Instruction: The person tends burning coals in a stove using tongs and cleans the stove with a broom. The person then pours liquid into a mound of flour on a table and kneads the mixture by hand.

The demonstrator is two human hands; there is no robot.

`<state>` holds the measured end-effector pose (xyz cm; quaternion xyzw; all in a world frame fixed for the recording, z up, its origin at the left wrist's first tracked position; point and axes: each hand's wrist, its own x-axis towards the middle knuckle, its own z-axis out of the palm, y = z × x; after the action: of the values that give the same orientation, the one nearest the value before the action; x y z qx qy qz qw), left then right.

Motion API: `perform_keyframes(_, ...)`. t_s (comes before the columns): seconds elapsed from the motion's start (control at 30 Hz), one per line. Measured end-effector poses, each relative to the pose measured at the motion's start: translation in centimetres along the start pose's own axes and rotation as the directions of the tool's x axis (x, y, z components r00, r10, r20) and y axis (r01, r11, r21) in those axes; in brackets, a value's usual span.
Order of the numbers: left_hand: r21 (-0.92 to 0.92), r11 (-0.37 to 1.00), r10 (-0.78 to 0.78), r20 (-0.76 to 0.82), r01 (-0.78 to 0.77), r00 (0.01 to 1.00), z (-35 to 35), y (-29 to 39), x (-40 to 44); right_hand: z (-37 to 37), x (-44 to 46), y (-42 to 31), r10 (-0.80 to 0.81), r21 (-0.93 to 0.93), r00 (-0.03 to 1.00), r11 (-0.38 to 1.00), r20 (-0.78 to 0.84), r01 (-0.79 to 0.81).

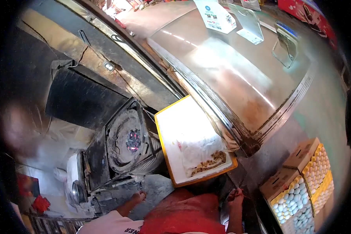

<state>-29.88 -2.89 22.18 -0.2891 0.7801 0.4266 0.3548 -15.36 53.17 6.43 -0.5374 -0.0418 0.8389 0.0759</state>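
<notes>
My left hand (pixel 140 195) is low in the view, between the stove and my red apron (pixel 183 212). Its fingers are slightly bent and apart, with nothing visible in them. At the right side of my body is my right hand (pixel 235 195), just below the corner of a white tub (pixel 164 146) with a yellow-orange rim. Its fingers look bent, but they are too small to show whether they hold anything. Brown crumbs (pixel 209 163) lie on a whitish sheet inside the tub. Left of it, a round stove (pixel 119 160) has glowing coals (pixel 133 141) in its middle.
A glass-topped counter (pixel 238 74) carries a sign stand (pixel 214 17) and a small framed stand (pixel 286 45). Cartons of eggs (pixel 292 199) stand at the lower right. A dark panel (pixel 82 97) rises behind the stove. A red cloth (pixel 41 204) is at the lower left.
</notes>
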Motion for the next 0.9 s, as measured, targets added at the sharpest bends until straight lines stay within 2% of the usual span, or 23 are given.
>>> perform_keyframes(0.07, -0.048, 0.999, 0.003, 0.007, -0.003, 1.000, -0.1, -0.1, 0.7, -1.0, 0.5, 0.6, -0.036, -0.010, 0.999, 0.999, 0.013, 0.037)
perform_keyframes(0.13, 0.181, 0.976, -0.093, -0.136, 0.117, 0.986, 0.7, 1.8, 0.3, -1.1, 0.7, 0.8, -0.074, -0.019, 0.997, 0.997, 0.027, 0.075)
perform_keyframes(0.17, 0.178, 0.977, -0.093, -0.134, 0.116, 0.987, -0.2, 0.9, 0.8, -0.2, -0.5, 0.6, -0.028, -0.030, 1.000, 0.999, 0.008, 0.028)
perform_keyframes(0.23, -0.199, 0.975, -0.086, 0.082, 0.101, 0.993, -3.0, -1.8, 2.5, 0.0, -1.7, 0.5, 0.014, -0.042, 1.000, 0.999, -0.016, -0.015)
perform_keyframes(0.3, -0.188, 0.977, -0.088, 0.103, 0.106, 0.991, -4.4, -3.5, 3.7, -0.4, -2.2, 0.3, 0.150, -0.077, 0.975, 0.987, 0.161, -0.139)
perform_keyframes(0.33, -0.174, 0.979, -0.089, 0.119, 0.109, 0.989, -5.2, -4.3, 4.4, -0.5, -2.5, 0.8, 0.144, -0.080, 0.977, 0.988, 0.157, -0.133)
perform_keyframes(0.37, -0.178, 0.977, -0.094, 0.128, 0.116, 0.987, -6.6, -5.5, 6.0, -0.5, -3.0, 1.2, 0.164, -0.041, 0.953, 0.986, 0.256, -0.159)
perform_keyframes(0.4, -0.177, 0.983, 0.011, 0.278, 0.040, 0.961, -8.5, -7.9, 8.7, -0.6, -3.7, 1.8, 0.181, -0.008, 0.920, 0.982, 0.349, -0.190)
perform_keyframes(0.43, -0.193, 0.981, 0.052, 0.333, 0.015, 0.942, -9.1, -9.4, 9.4, -0.2, -4.2, 2.4, 0.183, -0.020, 0.925, 0.982, 0.332, -0.187)
perform_keyframes(0.5, -0.301, 0.953, 0.114, 0.444, 0.028, 0.889, -10.3, -11.9, 11.0, 1.4, -5.4, 4.0, 0.056, -0.183, 0.997, 0.982, 0.045, -0.047)
perform_keyframes(0.53, -0.382, 0.921, 0.135, 0.499, 0.077, 0.856, -10.9, -12.4, 11.5, 2.7, -6.6, 4.6, 0.060, -0.227, 0.997, 0.973, 0.038, -0.050)
perform_keyframes(0.57, 0.324, 0.878, 0.181, 0.459, -0.353, 0.870, -10.5, -13.6, 13.3, 3.1, -8.0, 5.3, 0.064, -0.273, 0.998, 0.961, 0.029, -0.054)
perform_keyframes(0.6, 0.850, 0.247, 0.225, 0.417, -0.466, 0.880, -10.2, -15.1, 15.2, 0.5, -5.9, 6.4, 0.126, -0.210, 0.974, 0.974, 0.189, -0.086)
perform_keyframes(0.63, 0.484, 0.799, 0.170, 0.388, -0.357, 0.906, -11.5, -15.8, 16.0, -2.4, -4.2, 7.8, 0.177, -0.147, 0.923, 0.980, 0.343, -0.133)
perform_keyframes(0.67, -0.098, 0.992, 0.114, 0.356, -0.085, 0.927, -12.7, -16.5, 16.8, -2.5, -5.9, 9.0, 0.159, -0.201, 0.950, 0.974, 0.269, -0.106)
perform_keyframes(0.7, 0.230, 0.971, 0.024, 0.149, -0.058, 0.989, -10.8, -19.3, 20.0, -1.3, -7.3, 10.5, 0.136, -0.255, 0.970, 0.963, 0.199, -0.083)
perform_keyframes(0.73, 0.315, 0.949, 0.009, 0.081, -0.034, 0.997, -10.9, -19.2, 20.5, -1.6, -8.2, 12.1, 0.118, -0.260, 0.986, 0.962, 0.122, -0.083)
perform_keyframes(0.77, 0.306, 0.951, 0.023, 0.081, -0.047, 0.996, -12.3, -18.7, 20.1, -1.7, -9.0, 13.8, 0.090, -0.260, 0.995, 0.963, 0.047, -0.075)
perform_keyframes(0.8, 0.276, 0.960, 0.016, 0.092, -0.041, 0.996, -13.6, -19.3, 20.4, 1.8, -13.1, 16.4, 0.023, -0.266, 1.000, 0.964, 0.019, -0.017)
perform_keyframes(0.83, 0.248, 0.968, 0.004, 0.103, -0.030, 0.995, -15.0, -19.9, 20.4, 0.9, -13.7, 18.5, -0.010, -0.272, 0.999, 0.962, -0.040, -0.002)
perform_keyframes(0.9, 0.192, 0.981, -0.026, 0.119, 0.003, 0.993, -18.2, -22.0, 20.1, 0.2, -16.2, 22.2, 0.062, -0.368, 0.997, 0.927, -0.048, -0.075)
